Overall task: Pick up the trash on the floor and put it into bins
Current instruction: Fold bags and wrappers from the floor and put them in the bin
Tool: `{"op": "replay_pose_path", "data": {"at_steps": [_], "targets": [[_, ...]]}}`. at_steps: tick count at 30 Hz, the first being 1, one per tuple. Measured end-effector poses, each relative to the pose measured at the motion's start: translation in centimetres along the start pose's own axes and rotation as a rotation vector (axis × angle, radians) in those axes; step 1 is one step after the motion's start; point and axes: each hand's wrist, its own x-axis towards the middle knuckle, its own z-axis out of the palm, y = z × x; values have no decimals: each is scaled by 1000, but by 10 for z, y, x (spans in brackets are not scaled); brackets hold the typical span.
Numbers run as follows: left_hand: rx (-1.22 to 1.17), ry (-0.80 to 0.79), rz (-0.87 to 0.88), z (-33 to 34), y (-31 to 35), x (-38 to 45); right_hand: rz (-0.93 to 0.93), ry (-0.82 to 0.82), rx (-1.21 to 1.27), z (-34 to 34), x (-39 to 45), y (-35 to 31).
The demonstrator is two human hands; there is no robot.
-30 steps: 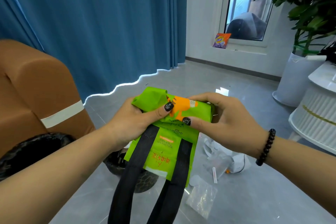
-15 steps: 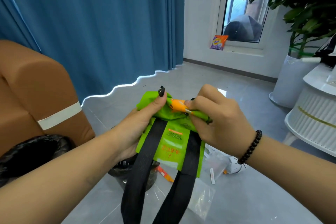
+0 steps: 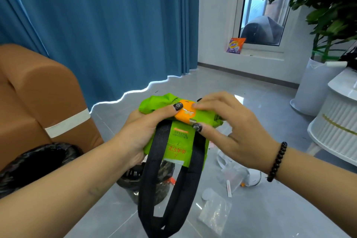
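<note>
The left hand (image 3: 139, 133) gripped the bunched green bag (image 3: 179, 121), thumb pressed on top, while the right hand (image 3: 233, 129) pinched its other end, directly above the black-lined bin (image 3: 152, 181). Compacting it tighter would probably help, since the dangling black straps (image 3: 166, 189) could snag on the bin's rim. Right of the bin lay clear plastic wrappers (image 3: 216, 212) and white scraps (image 3: 249, 177).

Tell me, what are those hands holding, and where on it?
Both the left hand and the right hand grip a green tote bag by its bunched-up top; its black straps hang free.
</note>
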Motion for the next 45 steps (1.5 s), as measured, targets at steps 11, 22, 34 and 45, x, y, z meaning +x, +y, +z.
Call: {"op": "replay_pose_path", "data": {"at_steps": [11, 22, 34, 45], "targets": [[45, -64, -42, 7, -5, 5, 684, 50, 819, -1, 6, -10], [-24, -232, -249, -14, 10, 11, 362, 152, 409, 7, 9, -9], [105, -199, -184, -12, 13, 7, -96, 170, -34, 3, 2, 1], [193, -170, -64, -17, 10, 7, 637, -209, 902, -6, 3, -2]]}}
